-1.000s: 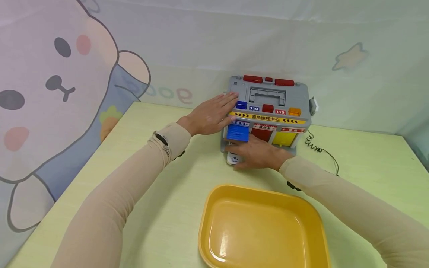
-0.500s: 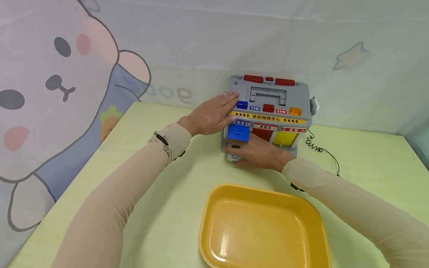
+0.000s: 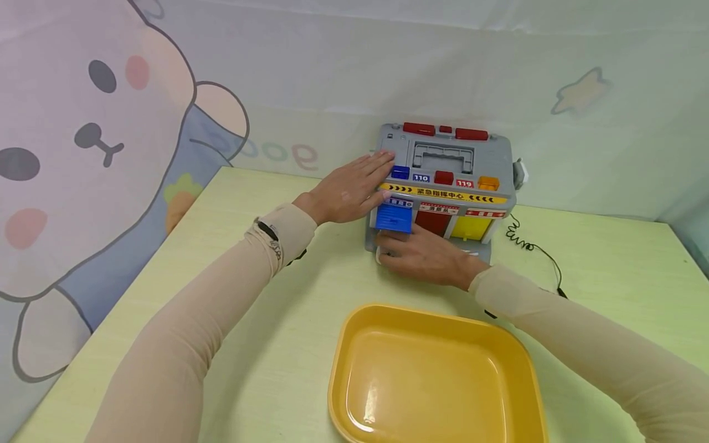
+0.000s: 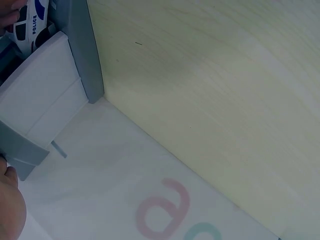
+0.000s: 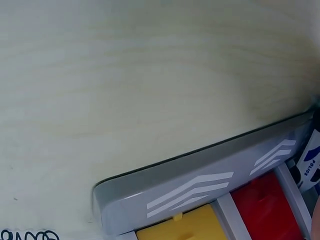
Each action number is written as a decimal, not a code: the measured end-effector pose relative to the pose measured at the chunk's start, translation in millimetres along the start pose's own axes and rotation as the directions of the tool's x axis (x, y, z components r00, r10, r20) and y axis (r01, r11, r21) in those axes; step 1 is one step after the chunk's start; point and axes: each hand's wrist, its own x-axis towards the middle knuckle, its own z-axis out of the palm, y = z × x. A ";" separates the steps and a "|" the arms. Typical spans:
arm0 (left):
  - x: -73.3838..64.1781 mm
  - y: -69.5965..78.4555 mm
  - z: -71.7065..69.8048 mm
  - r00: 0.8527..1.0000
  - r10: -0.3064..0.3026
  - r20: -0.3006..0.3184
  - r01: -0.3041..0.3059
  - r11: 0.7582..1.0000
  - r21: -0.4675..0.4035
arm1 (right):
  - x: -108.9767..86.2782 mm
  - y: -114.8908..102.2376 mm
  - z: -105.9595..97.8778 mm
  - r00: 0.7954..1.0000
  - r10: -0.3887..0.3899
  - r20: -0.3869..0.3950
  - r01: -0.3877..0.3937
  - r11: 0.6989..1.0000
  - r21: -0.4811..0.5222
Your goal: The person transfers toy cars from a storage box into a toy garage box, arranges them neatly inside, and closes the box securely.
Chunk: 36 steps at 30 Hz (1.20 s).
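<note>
A grey toy emergency station [image 3: 493, 154] stands near the back wall. My left hand [image 3: 351, 187] rests on its upper left corner, fingers straight. The station's blue door [image 3: 394, 218] is swung up at the left bay. Below this flap, my right hand [image 3: 426, 255] holds a white toy police car [image 4: 37, 22] with bent fingers. The car sits at the bay's mouth, mostly hidden by the hand in the head view. Its "POLICE" side shows in the left wrist view, with fingertips against it. The red door [image 5: 265, 210] and yellow door [image 5: 185, 225] are down.
A yellow tray [image 3: 426, 314] lies on the pale green table in front of the station. A coiled black cord [image 3: 517, 240] trails at the station's right side. A printed cloth [image 3: 443, 61] hangs behind.
The toy police car has slid back into the blue-doored bay, pushed by my right hand, whose fingers now bend over its front. My left hand has stayed in place.
</note>
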 end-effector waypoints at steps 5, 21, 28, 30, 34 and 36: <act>0.8 0.4 0.4 1.000 -0.005 0.001 0.005 1.000 0.003 | -2.1 -2.9 -0.2 1.000 -0.017 0.002 0.017 0.999 -0.031; 2.0 1.2 3.5 1.000 -0.013 -0.005 0.013 1.000 -0.002 | -10.5 -2.8 2.1 1.000 0.003 -0.012 -0.004 0.999 -0.048; 1.6 0.7 3.8 1.000 -0.016 -0.009 0.016 1.000 -0.001 | -14.6 -3.8 3.4 0.997 0.052 0.063 -0.055 0.997 0.051; 1.7 0.5 4.0 1.000 -0.017 -0.010 0.017 1.000 -0.005 | -15.9 -4.6 4.0 0.994 0.073 0.082 -0.082 0.991 0.106; 1.7 0.3 4.3 1.000 -0.016 -0.017 0.015 1.000 -0.011 | -18.8 -5.8 4.8 0.989 0.087 0.118 -0.106 0.980 0.167; 1.6 0.0 4.2 1.000 -0.014 -0.017 0.013 1.000 -0.014 | -20.4 -5.9 5.1 0.987 0.088 0.132 -0.111 0.978 0.179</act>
